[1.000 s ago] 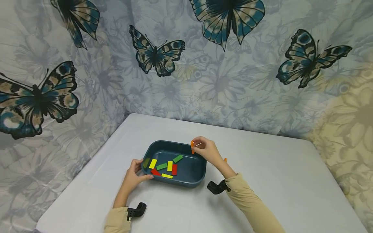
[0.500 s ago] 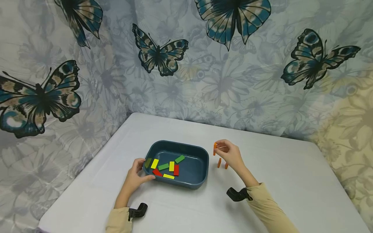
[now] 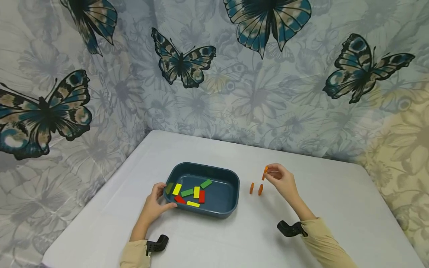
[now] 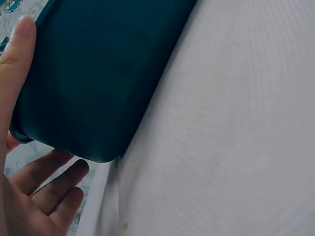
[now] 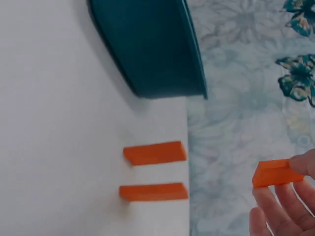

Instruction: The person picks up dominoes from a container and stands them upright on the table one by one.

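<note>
A dark teal plastic bin (image 3: 209, 213) stands on the white table. My left hand (image 3: 154, 206) holds its left end, with the thumb at the near side and the fingers around the far side of the corner. To the right of the bin, my right hand (image 3: 284, 183) pinches an orange block (image 5: 276, 173) between thumb and fingertips, raised above the table. Two more orange blocks stand upright on end between bin and hand, the left orange block (image 3: 251, 188) and the right orange block (image 3: 260, 190), a small gap apart.
Inside the bin lie several flat blocks, among them a green block (image 3: 206, 184), a yellow block (image 3: 196, 192) and a red block (image 3: 202, 196), mostly toward the left. A butterfly-print cloth (image 3: 254, 93) hangs behind the table (image 3: 321, 193). Each wrist wears a black camera.
My right hand has moved right from the bin's far right rim, carrying the orange block past the two standing ones, which now show fully. The left hand stays on the bin.
</note>
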Demonstrator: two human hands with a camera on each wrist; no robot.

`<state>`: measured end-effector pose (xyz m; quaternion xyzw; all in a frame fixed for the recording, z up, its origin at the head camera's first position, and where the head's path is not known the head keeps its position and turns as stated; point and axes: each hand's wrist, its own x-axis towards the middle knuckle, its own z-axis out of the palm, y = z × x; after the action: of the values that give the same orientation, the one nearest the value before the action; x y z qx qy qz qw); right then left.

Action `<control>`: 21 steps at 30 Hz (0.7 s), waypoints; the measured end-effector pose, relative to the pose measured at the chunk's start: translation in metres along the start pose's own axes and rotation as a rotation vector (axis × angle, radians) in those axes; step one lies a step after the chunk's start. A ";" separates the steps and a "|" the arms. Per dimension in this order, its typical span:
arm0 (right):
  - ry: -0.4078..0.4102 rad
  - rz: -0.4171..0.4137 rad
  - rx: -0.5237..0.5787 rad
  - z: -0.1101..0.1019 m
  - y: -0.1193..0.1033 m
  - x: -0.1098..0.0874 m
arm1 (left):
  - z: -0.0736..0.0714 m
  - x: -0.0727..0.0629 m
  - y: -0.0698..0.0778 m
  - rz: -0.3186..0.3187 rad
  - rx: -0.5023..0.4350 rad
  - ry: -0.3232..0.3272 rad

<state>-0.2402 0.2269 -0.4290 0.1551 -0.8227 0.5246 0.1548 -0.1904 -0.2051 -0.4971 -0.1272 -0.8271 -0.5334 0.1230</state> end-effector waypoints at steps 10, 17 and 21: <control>0.041 0.015 -0.053 -0.008 0.057 -0.008 | 0.000 0.000 0.000 -0.037 0.020 -0.010; 0.018 -0.059 -0.039 -0.013 0.069 -0.016 | -0.001 0.001 0.024 -0.022 0.011 -0.029; -0.026 -0.039 0.032 -0.017 0.049 -0.021 | -0.003 -0.001 0.039 -0.030 0.018 -0.041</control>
<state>-0.2400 0.2636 -0.4710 0.1803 -0.8129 0.5327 0.1515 -0.1762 -0.1919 -0.4629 -0.1245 -0.8361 -0.5250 0.0991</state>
